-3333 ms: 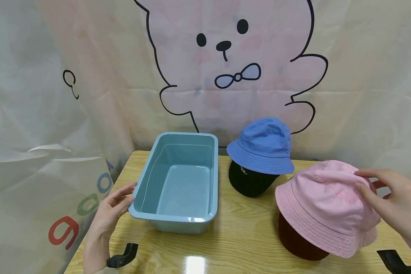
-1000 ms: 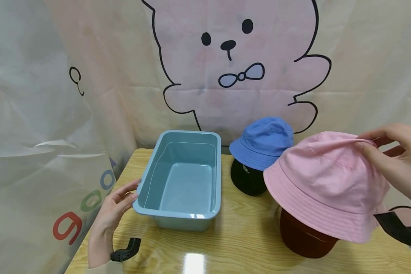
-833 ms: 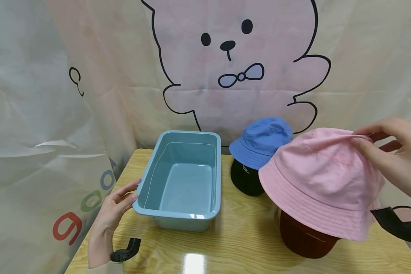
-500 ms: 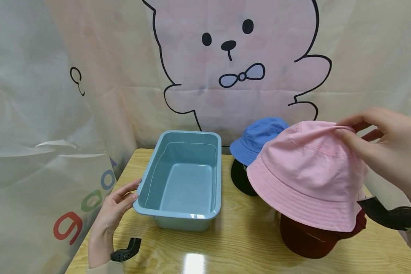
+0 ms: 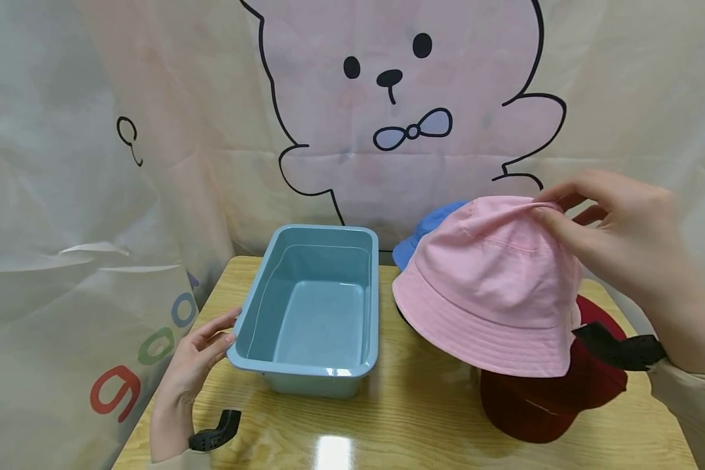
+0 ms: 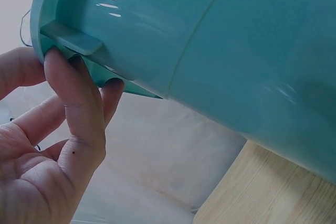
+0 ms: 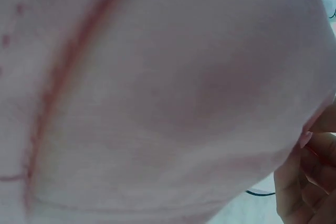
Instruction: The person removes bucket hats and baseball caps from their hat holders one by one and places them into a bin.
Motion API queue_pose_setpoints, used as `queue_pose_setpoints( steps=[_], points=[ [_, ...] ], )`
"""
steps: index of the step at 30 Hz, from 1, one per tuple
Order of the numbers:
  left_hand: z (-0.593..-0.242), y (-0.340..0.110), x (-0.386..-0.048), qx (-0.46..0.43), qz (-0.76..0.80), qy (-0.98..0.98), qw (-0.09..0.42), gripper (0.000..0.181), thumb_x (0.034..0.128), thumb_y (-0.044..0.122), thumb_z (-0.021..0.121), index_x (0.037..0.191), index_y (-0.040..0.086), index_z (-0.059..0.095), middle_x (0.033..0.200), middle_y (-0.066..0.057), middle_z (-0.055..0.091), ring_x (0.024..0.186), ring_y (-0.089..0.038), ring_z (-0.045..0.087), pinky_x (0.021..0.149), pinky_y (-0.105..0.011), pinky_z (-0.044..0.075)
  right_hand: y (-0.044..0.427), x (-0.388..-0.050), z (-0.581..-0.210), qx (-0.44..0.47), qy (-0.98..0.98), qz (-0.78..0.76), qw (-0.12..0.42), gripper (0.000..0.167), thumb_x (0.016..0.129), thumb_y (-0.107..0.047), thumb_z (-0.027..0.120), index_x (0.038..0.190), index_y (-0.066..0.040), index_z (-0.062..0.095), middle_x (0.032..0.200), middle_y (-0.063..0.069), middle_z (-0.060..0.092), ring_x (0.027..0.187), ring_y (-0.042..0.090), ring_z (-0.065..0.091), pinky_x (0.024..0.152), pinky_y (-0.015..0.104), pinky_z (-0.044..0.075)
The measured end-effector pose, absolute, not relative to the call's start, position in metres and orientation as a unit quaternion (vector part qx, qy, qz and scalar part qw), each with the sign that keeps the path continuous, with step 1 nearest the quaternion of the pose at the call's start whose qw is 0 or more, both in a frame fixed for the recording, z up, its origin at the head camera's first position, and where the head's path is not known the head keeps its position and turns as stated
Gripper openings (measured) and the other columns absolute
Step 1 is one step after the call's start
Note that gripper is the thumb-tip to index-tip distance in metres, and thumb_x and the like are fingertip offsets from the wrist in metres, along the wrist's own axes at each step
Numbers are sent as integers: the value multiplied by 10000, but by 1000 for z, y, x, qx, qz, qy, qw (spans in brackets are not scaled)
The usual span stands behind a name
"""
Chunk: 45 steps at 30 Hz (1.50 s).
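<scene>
My right hand (image 5: pixel 617 228) pinches a pink bucket hat (image 5: pixel 487 287) by its crown and holds it in the air, brim downward. In the right wrist view the pink cloth fills most of the frame, with the fingertips (image 7: pixel 310 140) at its right edge. Below it on the table lies a dark red cap (image 5: pixel 523 411), partly covered by the pink hat. My left hand (image 5: pixel 194 359) holds the rim of a light blue plastic basin (image 5: pixel 374 307) at its near left side. The left wrist view shows fingers (image 6: pixel 79 98) curled under that rim.
Behind the pink hat, a blue bucket hat (image 5: pixel 425 232) is mostly hidden; the black cap under it barely shows. The wooden table (image 5: pixel 423 418) ends at the left near a pale printed curtain (image 5: pixel 170 215), which also hangs close behind.
My right hand has lifted the pink hat off the dark red cap and carried it leftward, uncovering more of that cap and covering the blue hat. The left hand keeps its hold.
</scene>
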<state>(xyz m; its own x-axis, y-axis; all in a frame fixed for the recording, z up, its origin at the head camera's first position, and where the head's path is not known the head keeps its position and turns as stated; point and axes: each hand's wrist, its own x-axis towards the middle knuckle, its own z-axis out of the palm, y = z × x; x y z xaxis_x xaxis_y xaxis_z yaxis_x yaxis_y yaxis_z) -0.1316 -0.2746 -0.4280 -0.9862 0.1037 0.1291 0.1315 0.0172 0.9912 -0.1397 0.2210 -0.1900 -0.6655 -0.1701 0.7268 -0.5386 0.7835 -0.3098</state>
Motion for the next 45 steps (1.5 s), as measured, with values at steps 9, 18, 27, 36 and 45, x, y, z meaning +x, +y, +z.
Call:
queue_pose_setpoints(
  steps=[9,18,27,36,45],
  points=[
    [-427,-272,-132,-74,-695,-716,9,447,962,32,540,1390,-60,450,1164,132,622,970,-14,652,824,-179,536,205,-149,-189,231,-866,274,350,125,777,21,741,854,-78,744,789,-341,562,744,-121,525,663,6,412],
    [-426,-274,-130,-77,-697,-713,11,440,963,19,531,1392,-47,456,1168,125,621,987,-10,646,823,-177,534,185,-160,-191,249,-863,269,348,72,802,-14,728,851,-66,727,794,-289,555,739,-114,529,645,24,428],
    [-427,-273,-130,-76,-696,-714,9,448,964,28,535,1395,-54,446,1201,137,600,988,-6,643,820,-172,536,167,-170,-191,276,-852,288,339,63,814,-4,712,847,-54,732,778,33,676,734,-110,514,647,31,432],
    [-426,-274,-130,-74,-694,-716,8,449,964,32,536,1396,-53,445,1178,131,609,989,-8,647,825,-169,533,152,-178,-192,285,-860,289,309,50,851,-55,692,878,-76,728,820,22,681,772,-44,522,642,88,446],
    [-425,-274,-130,-72,-692,-718,7,449,963,32,538,1395,-48,449,1167,136,615,995,-2,645,827,-167,532,135,-189,-195,295,-858,298,297,31,848,-70,697,869,-69,718,805,13,669,758,15,542,610,104,465]
  ],
)
